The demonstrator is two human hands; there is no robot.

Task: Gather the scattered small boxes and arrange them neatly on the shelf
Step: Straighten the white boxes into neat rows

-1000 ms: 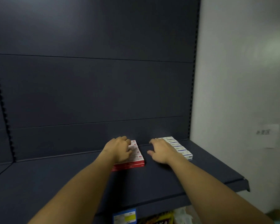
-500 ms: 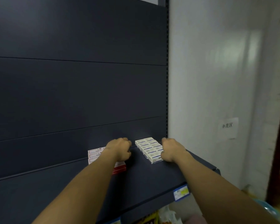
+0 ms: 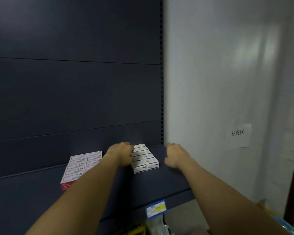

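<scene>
Boxes (image 3: 145, 158) (white block): left hand (image 3: 121, 152) curled against side; right hand (image 3: 175, 155) curled, apart, holding nothing.

both bare forearms are reaching up from the bottom of the frame toward its lower middle, converging slightly. the left hand (image 3: 121, 153) is lying knuckles up just left of centre, its fingers curling down and under, fingertips hidden. the right hand (image 3: 176, 155) is sitting just right of centre, also back up, its fingers bending downward and its thumb pointing toward the left. the two hands are sitting level with each other, apart, wrists straight. whether either is gripping anything is not showing.
</scene>
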